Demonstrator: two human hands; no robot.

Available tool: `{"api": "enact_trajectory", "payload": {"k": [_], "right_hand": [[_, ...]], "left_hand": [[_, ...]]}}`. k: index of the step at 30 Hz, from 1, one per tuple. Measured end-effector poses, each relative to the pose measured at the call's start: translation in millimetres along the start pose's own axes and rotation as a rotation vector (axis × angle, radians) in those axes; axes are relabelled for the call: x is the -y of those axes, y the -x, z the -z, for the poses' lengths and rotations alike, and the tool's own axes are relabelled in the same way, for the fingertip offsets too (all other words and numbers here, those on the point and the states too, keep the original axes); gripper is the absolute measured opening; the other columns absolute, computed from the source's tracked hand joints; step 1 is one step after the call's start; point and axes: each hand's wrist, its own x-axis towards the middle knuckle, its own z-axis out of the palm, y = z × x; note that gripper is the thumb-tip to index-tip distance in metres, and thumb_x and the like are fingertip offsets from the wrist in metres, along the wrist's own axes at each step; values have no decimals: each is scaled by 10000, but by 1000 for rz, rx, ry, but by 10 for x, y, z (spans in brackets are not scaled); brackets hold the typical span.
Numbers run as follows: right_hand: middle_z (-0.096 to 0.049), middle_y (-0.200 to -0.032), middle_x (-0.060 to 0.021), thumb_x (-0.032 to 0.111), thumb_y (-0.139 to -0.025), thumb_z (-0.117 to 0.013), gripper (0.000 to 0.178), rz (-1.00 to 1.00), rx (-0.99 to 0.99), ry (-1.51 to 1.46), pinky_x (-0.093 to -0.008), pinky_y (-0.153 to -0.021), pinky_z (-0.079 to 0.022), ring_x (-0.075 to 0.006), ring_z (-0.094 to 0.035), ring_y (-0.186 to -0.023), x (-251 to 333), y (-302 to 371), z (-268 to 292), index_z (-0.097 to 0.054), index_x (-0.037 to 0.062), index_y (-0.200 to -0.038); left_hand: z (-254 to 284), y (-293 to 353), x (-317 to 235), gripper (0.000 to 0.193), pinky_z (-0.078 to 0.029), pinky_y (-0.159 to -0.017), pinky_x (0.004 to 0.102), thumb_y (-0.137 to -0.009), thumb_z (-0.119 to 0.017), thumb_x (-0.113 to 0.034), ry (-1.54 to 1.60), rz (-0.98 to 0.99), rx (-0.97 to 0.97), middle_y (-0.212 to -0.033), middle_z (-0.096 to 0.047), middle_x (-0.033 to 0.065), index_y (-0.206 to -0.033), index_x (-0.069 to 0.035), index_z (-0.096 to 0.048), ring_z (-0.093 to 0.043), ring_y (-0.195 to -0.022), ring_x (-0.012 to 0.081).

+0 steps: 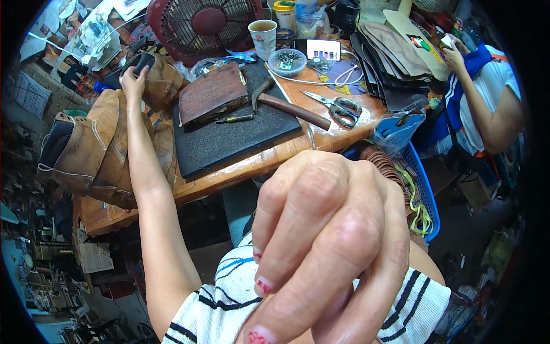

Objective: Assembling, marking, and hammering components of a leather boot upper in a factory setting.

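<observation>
My left hand (133, 82) reaches to the far left of the table, its fingers closed on the dark collar of a tan leather boot upper (162, 84). Nearer, a row of similar tan uppers (86, 146) with dark linings and pale laces leans together beside my forearm. Very close and large in the middle, my right hand (329, 229) shows its back, with the fingers curled down and pressed together. Its palm is hidden, so anything inside cannot be made out.
On the table are a black board (229, 146), a brown leather-covered block (213, 94), a hammer (292, 110), scissors (335, 106), a cup (263, 40) and a lit phone (322, 50). A red fan (206, 23) stands behind. Stacked leather (389, 63), a blue basket (433, 215) and another person (487, 86) are right.
</observation>
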Motion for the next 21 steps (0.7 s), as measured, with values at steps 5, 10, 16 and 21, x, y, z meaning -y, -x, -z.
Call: {"api": "enact_trajectory", "payload": {"k": [5, 10, 16, 21], "right_hand": [[-721, -806, -163, 57, -851, -759, 80, 15, -124, 50, -243, -505, -454, -165, -601, -578, -27, 40, -91, -771, 22, -922], [-714, -760, -147, 40, -837, -761, 64, 27, -28, 107, -232, -448, -394, -143, -542, -503, -5, -6, -48, -770, 25, -899], [-719, -766, -141, 53, -826, -773, 75, 47, -9, 180, -233, -442, -379, -138, -522, -495, -39, -8, 2, -770, 28, -896], [-730, -1010, -107, 190, -950, -700, 170, -233, 385, 292, -246, -619, -546, -177, -638, -762, 240, -97, 374, -703, 133, -1111]], "left_hand": [[86, -137, -213, 542, -430, -972, 586, -782, -786, -522, -197, 45, 439, -1122, -706, 184, -1000, -36, -685, -653, -1104, 359], [275, -341, -86, 591, -232, -1060, 747, -849, -720, -540, -288, -50, 416, -1236, -678, 184, -1124, -22, -646, -607, -1220, 362], [399, -554, -261, 550, -193, -1067, 744, -874, -671, -571, -309, -98, 269, -1230, -680, 170, -1164, -104, -647, -617, -1200, 358], [996, -614, -394, 595, -310, -1022, 658, -843, -675, -626, -192, -90, -271, -1024, -743, 160, -1136, -109, -698, -697, -999, 366]]}}
